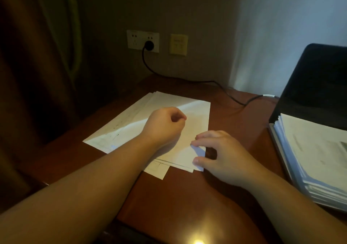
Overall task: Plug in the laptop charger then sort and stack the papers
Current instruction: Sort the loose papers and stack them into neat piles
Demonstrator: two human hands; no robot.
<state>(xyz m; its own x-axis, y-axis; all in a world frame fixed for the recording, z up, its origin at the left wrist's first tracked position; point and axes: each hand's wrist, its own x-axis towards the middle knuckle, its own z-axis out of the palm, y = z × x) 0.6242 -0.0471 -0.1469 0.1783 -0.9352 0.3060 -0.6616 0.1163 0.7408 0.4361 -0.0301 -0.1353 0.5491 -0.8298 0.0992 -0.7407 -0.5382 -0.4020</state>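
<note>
A loose pile of white papers (195,110) lies fanned on the wooden desk (169,197). My left hand (165,125) hovers over the middle of the pile with its fingers curled into a fist, holding nothing. My right hand (223,157) pinches the near right corner of the top sheet between thumb and fingertips, and that corner is lifted and bent. The black charger plug (149,46) sits in the white wall socket (142,40). Its black cable (225,91) runs across the desk toward the black laptop (317,86) at the right.
A thick stack of papers (315,161) lies on the laptop's base at the right edge. A yellowish wall plate (178,44) is next to the socket. A dark curtain (37,56) hangs at the left. A light glare shows on the near desk edge.
</note>
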